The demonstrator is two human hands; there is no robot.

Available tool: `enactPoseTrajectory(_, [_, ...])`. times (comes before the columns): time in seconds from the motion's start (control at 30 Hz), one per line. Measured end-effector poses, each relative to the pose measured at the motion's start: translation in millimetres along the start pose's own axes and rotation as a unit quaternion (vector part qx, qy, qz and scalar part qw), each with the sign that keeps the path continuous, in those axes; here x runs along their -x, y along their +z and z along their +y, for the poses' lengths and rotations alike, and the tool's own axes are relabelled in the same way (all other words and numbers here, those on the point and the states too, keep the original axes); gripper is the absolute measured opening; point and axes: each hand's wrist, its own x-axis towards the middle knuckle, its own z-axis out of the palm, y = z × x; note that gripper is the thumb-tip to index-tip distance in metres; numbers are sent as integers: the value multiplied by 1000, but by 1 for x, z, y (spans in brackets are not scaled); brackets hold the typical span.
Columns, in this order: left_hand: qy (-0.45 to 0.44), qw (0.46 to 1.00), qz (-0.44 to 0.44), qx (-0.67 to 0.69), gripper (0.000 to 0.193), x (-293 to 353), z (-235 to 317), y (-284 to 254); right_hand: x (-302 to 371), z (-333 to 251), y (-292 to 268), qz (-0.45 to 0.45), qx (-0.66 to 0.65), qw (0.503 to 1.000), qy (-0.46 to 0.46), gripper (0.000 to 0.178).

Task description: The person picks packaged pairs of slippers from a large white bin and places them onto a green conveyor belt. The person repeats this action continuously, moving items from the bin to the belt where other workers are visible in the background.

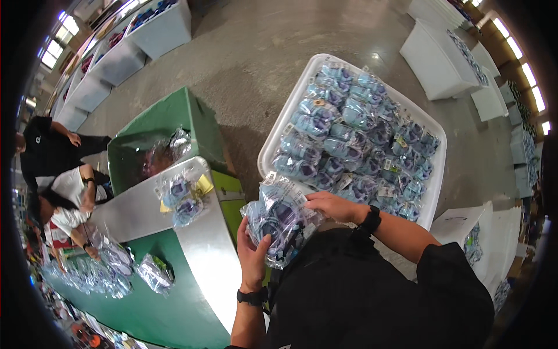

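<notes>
In front of my body I hold a clear plastic bag of light-blue and purple shoes (pixel 278 216). My left hand (pixel 253 255) grips its lower left side, with the thumb lying over the plastic. On the upper right, my right hand (pixel 334 207) is closed on the bag's edge, its fingertips partly hidden. Just beyond stands a large white bin (pixel 440 174), filled with rows of similar bagged shoes (pixel 354 125). Both of my wrists carry black bands.
At left a table with a metal edge (pixel 200 256) and green top (pixel 174 314) bears more bagged shoes (pixel 185 200). A green bin (pixel 212 131) stands behind it. Two people work at far left, one in a white shirt (pixel 72 189). White bins (pixel 436 61) line both sides.
</notes>
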Motion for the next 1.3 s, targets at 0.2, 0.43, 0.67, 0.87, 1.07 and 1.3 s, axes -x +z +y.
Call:
enactPoseTrajectory(0.2, [-95, 991, -86, -45, 77, -8, -24, 64, 13, 38, -42, 74, -88, 990, -78, 61])
enactPoseTrajectory(0.43, [-113, 945, -1, -308, 58, 21, -76, 60, 20, 67, -141, 214, -14, 966, -144, 69])
enactPoseTrajectory(0.67, [-186, 916, 121, -335, 51, 92, -107, 7, -7, 121, -247, 246, 234, 930, -141, 76])
enactPoseTrajectory(0.87, [-239, 902, 210, -292, 53, 146, -114, -28, -12, 188, -256, 372, 346, 847, -160, 78])
enactPoseTrajectory(1.07, [-271, 896, 221, -273, 53, 174, -111, -53, -34, 186, -218, 421, 364, 824, -108, 85])
enactPoseTrajectory(1.3, [-217, 879, 256, -339, 55, 168, -60, -146, -37, 177, -210, 396, 447, 795, -108, 83])
